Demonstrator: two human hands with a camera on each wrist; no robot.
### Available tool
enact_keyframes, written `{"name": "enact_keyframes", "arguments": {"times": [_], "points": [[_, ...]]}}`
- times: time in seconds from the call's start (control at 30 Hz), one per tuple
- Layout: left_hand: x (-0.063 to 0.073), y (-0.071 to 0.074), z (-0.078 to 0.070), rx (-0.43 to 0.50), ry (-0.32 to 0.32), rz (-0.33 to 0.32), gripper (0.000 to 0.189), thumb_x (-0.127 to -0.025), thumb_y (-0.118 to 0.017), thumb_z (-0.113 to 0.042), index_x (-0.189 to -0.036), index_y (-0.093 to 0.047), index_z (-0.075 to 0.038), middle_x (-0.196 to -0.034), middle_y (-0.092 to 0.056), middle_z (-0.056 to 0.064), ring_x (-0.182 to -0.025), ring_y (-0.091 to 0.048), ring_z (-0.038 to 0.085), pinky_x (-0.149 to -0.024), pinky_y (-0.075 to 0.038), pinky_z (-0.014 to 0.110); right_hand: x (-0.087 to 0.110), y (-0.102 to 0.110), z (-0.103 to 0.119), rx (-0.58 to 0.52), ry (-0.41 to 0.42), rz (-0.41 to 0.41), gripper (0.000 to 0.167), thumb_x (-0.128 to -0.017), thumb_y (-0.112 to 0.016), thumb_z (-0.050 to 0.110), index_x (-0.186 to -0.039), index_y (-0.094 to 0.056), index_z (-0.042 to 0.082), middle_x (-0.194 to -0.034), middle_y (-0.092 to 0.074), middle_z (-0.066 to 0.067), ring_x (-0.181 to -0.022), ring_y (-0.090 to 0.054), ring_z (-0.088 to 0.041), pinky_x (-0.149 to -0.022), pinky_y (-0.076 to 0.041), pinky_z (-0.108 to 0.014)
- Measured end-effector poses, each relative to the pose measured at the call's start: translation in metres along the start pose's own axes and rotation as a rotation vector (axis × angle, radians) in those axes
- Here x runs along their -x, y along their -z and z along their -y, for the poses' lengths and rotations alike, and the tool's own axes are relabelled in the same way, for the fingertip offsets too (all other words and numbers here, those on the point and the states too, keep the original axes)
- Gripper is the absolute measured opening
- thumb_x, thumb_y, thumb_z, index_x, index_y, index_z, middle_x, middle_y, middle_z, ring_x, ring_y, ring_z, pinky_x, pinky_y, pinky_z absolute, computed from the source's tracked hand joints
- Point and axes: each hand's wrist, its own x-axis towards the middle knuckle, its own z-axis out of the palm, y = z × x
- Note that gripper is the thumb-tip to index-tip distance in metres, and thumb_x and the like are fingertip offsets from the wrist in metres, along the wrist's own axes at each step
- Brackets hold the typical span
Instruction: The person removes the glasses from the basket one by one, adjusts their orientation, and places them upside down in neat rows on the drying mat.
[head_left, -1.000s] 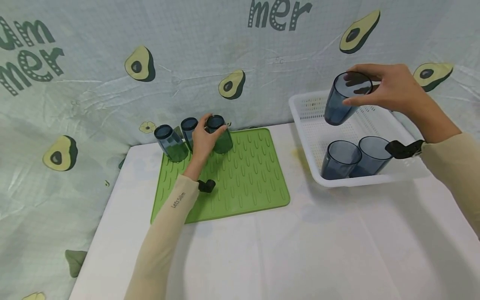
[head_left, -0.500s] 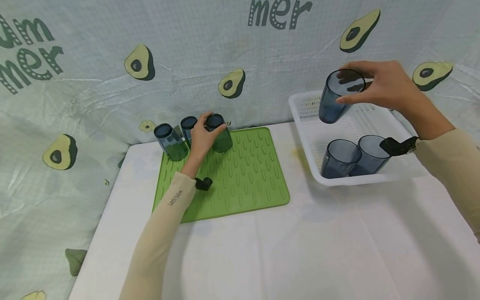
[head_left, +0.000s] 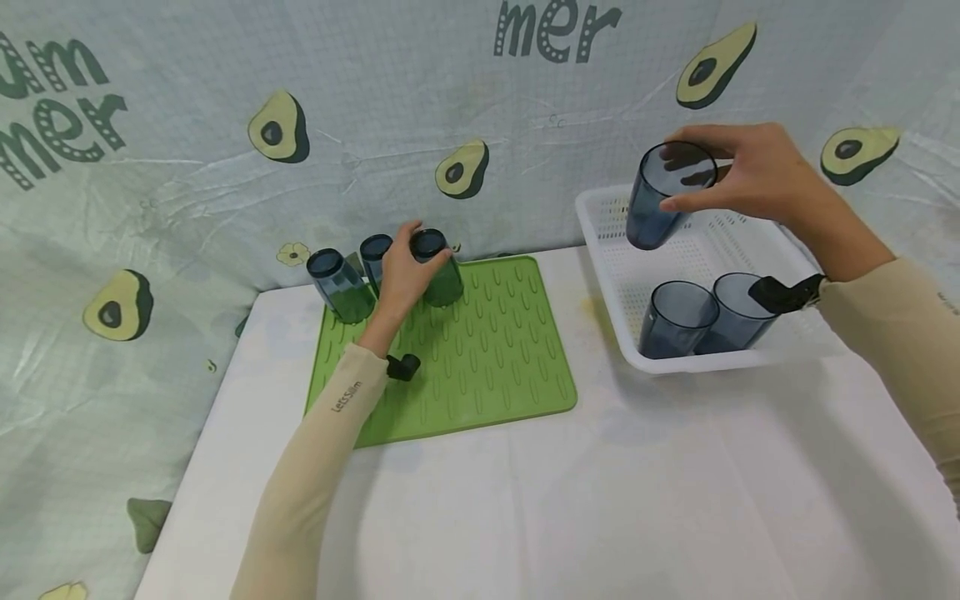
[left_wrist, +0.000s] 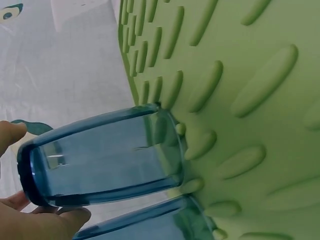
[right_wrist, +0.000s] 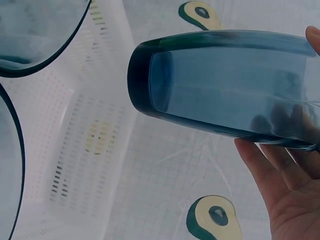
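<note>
In the head view, my left hand [head_left: 403,279] is at an upside-down blue glass [head_left: 444,283] on the green ridged mat [head_left: 487,350], with thumb and fingers around its raised base. Up close in the left wrist view, that glass [left_wrist: 105,155] has its rim on the ridges. Two more overturned blue glasses stand to its left, the outer glass [head_left: 341,287] and the middle glass [head_left: 375,254]. My right hand [head_left: 757,171] grips another blue glass [head_left: 656,204] near its rim, thumb in front, holding it tilted, base down, above the white basket [head_left: 600,242].
Two blue glasses, a left glass [head_left: 675,321] and a right glass [head_left: 738,312], stand rim up in the basket's front part. Behind the table hangs an avocado-print cloth [head_left: 360,117]. White cloth [head_left: 600,500] covers the table in front of mat and basket.
My right hand has carried its glass a little to the left over the basket. My left forearm has shifted slightly left, while the hand stays at the same glass on the mat.
</note>
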Motion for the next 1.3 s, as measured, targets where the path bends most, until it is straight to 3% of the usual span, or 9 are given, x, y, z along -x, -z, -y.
{"name": "enact_keyframes", "arguments": {"times": [0.23, 0.53, 0.7, 0.9, 1.0, 1.13, 1.3], "points": [[0.001, 0.005, -0.011, -0.061, -0.085, -0.022, 0.071, -0.097, -0.071, -0.03, -0.155, -0.039, -0.004, -0.156, -0.043, 0.017, -0.145, -0.038, 0.033, -0.117, -0.036, 0.052, 0.0, 0.002, 0.006, 0.018, 0.035, -0.015, 0.075, -0.072, -0.093, 0.027, -0.14, -0.063, 0.014, -0.12, -0.071, -0.015, -0.074, -0.049, 0.017, -0.068, -0.037, -0.011], [0.008, 0.009, -0.032, -0.146, -0.182, -0.023, 0.068, -0.097, -0.072, -0.027, -0.154, -0.041, -0.007, -0.157, -0.041, 0.015, -0.148, -0.035, 0.031, -0.119, -0.035, 0.05, -0.001, 0.009, 0.014, 0.036, 0.09, -0.028, 0.074, -0.07, -0.094, 0.025, -0.137, -0.065, 0.014, -0.116, -0.073, -0.015, -0.073, -0.05, 0.017, -0.066, -0.037, -0.008], [0.018, 0.013, -0.05, -0.154, -0.256, 0.033, 0.069, -0.097, -0.071, -0.029, -0.155, -0.039, -0.011, -0.162, -0.034, 0.013, -0.153, -0.025, 0.029, -0.121, -0.031, 0.052, 0.003, 0.011, 0.018, 0.029, 0.095, -0.028, 0.074, -0.069, -0.095, 0.025, -0.136, -0.065, 0.014, -0.116, -0.073, -0.014, -0.078, -0.051, 0.016, -0.066, -0.038, -0.008], [0.034, 0.01, -0.066, -0.156, -0.369, 0.16, 0.072, -0.098, -0.07, -0.026, -0.158, -0.033, -0.008, -0.166, -0.025, 0.013, -0.156, -0.015, 0.028, -0.123, -0.026, 0.052, 0.009, 0.011, 0.025, 0.025, 0.107, -0.029, 0.074, -0.069, -0.096, 0.026, -0.135, -0.066, 0.016, -0.115, -0.073, -0.013, -0.08, -0.052, 0.015, -0.068, -0.039, -0.007], [0.042, 0.005, -0.074, -0.166, -0.404, 0.224, 0.074, -0.099, -0.07, -0.028, -0.159, -0.031, -0.01, -0.168, -0.018, 0.012, -0.156, -0.014, 0.026, -0.121, -0.029, 0.054, 0.014, 0.012, 0.028, 0.014, 0.125, -0.033, 0.075, -0.067, -0.096, 0.023, -0.135, -0.067, 0.016, -0.116, -0.073, -0.011, -0.092, -0.065, 0.0, -0.071, -0.039, -0.002], [0.049, 0.0, -0.083, -0.136, -0.434, 0.274, 0.075, -0.099, -0.069, -0.028, -0.16, -0.029, -0.012, -0.169, -0.015, 0.011, -0.155, -0.018, 0.026, -0.119, -0.032, 0.055, 0.017, 0.013, 0.033, -0.004, 0.144, -0.041, 0.076, -0.065, -0.097, 0.021, -0.135, -0.067, 0.017, -0.117, -0.073, -0.01, -0.109, -0.068, -0.032, -0.078, -0.039, 0.003], [0.06, -0.009, -0.09, -0.071, -0.438, 0.33, 0.074, -0.099, -0.069, -0.025, -0.16, -0.028, -0.012, -0.168, -0.018, 0.008, -0.155, -0.019, 0.024, -0.12, -0.031, 0.052, 0.022, 0.01, 0.04, -0.043, 0.162, -0.032, 0.074, -0.066, -0.097, 0.019, -0.133, -0.067, 0.015, -0.116, -0.072, -0.007, -0.106, -0.061, 0.009, -0.081, -0.041, 0.003]]}}
